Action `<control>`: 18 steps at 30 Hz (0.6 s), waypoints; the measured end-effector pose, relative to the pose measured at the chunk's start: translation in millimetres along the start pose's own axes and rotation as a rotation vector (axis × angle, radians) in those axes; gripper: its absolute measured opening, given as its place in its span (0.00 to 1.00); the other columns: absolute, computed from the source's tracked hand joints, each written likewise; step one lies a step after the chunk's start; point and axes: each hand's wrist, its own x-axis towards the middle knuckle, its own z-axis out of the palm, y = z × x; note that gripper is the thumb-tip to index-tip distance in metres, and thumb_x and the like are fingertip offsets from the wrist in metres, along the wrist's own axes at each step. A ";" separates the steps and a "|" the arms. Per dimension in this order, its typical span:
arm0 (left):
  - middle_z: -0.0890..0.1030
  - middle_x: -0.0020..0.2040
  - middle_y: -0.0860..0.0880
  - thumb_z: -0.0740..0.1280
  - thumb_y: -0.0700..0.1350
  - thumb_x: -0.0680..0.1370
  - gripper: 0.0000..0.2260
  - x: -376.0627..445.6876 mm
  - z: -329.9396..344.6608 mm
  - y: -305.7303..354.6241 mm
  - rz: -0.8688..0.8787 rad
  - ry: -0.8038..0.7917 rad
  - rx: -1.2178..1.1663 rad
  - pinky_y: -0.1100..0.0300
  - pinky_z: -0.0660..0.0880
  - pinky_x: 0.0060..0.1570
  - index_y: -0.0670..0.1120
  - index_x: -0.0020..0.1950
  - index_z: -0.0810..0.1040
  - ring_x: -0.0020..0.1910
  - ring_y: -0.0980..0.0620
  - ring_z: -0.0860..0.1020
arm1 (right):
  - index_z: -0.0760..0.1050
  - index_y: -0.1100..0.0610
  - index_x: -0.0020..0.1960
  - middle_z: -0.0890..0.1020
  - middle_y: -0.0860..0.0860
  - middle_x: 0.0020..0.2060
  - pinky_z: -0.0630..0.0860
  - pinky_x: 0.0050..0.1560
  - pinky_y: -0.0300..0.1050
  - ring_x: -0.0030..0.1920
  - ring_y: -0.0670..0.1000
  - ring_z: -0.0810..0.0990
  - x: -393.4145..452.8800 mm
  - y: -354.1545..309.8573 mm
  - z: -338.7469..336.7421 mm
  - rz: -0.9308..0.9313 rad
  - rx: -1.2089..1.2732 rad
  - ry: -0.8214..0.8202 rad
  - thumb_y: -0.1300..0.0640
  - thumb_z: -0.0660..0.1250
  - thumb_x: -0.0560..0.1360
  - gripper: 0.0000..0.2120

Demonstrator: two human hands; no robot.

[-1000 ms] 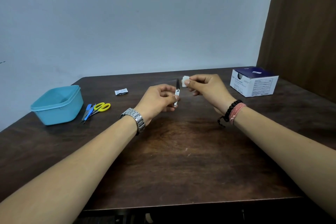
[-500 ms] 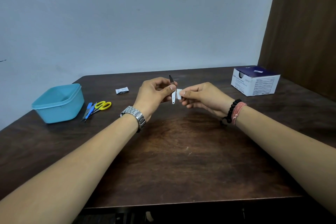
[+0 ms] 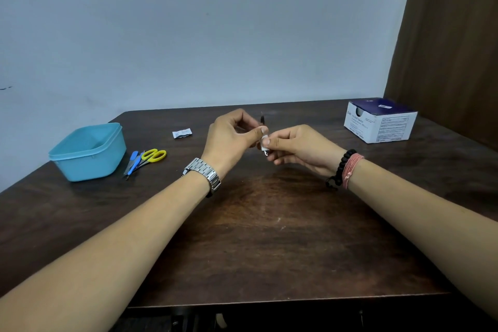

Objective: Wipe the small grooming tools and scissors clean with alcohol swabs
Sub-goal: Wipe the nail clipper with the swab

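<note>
Head cam, the only view here. Both hands are up over the middle of the dark wooden counter point(image 3: 269, 237), meeting right around the centre of the shot. The left hand point(image 3: 231, 137) has its fingers pinched tight on a small metal grooming tool point(image 3: 263, 119), which stands roughly upright: the dark tip pokes up toward 12 o'clock above the thumb, and a bit of the shiny lower end peeks out underneath at 6. The right hand point(image 3: 296, 145) has its thumb and fingers clamped on a white alcohol swab point(image 3: 264, 143), and the swab is pressed against the lower part of the tool, so the two hands are basically touching there. Can't tell how far the swab wraps around it.

Over at about 9 o'clock from the hands there's the yellow-handled scissors point(image 3: 154, 156) lying flat on the counter, with a couple of blue-handled tools point(image 3: 134, 162) right beside them, overlapping a bit. Just past those, further toward 9, sits a light blue plastic tub point(image 3: 89, 151). A small torn swab wrapper point(image 3: 182, 133) lies at roughly 10 o'clock from the hands, apart from everything else. A blue and white swab box point(image 3: 382, 124) is off at 2 o'clock near the back right corner.

Metal watch point(image 3: 205, 173) on the left wrist, black bead and pink thread bracelets point(image 3: 347, 167) on the right.
</note>
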 end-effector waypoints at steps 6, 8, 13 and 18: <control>0.85 0.49 0.50 0.74 0.39 0.73 0.07 5.8 -13.3 6.4 0.067 -0.139 -0.060 0.56 0.80 0.51 0.50 0.47 0.82 0.47 0.54 0.82 | 0.81 0.66 0.51 0.83 0.54 0.39 0.78 0.40 0.37 0.37 0.47 0.80 -0.6 -2.9 -2.8 0.029 -0.003 -0.036 0.59 0.69 0.76 0.10; 0.85 0.49 0.50 0.72 0.39 0.74 0.07 6.1 -16.0 7.1 0.079 -0.154 -0.061 0.59 0.79 0.49 0.51 0.47 0.82 0.46 0.55 0.82 | 0.81 0.66 0.52 0.83 0.54 0.38 0.78 0.41 0.37 0.37 0.47 0.80 -0.7 -3.8 -3.9 0.044 -0.008 -0.052 0.59 0.69 0.76 0.11; 0.84 0.47 0.54 0.71 0.37 0.74 0.08 3.0 -10.5 3.5 0.067 -0.211 -0.102 0.61 0.79 0.48 0.51 0.45 0.81 0.44 0.57 0.81 | 0.82 0.62 0.49 0.82 0.54 0.39 0.78 0.41 0.36 0.38 0.46 0.80 -1.6 -2.8 -6.4 0.056 0.020 -0.087 0.58 0.68 0.76 0.08; 0.83 0.45 0.54 0.71 0.36 0.75 0.07 4.1 -11.5 3.1 0.054 -0.189 -0.138 0.63 0.79 0.46 0.49 0.45 0.81 0.42 0.59 0.79 | 0.82 0.62 0.51 0.83 0.53 0.39 0.78 0.41 0.36 0.38 0.46 0.80 0.2 -1.9 -7.1 0.053 0.036 -0.089 0.58 0.68 0.76 0.08</control>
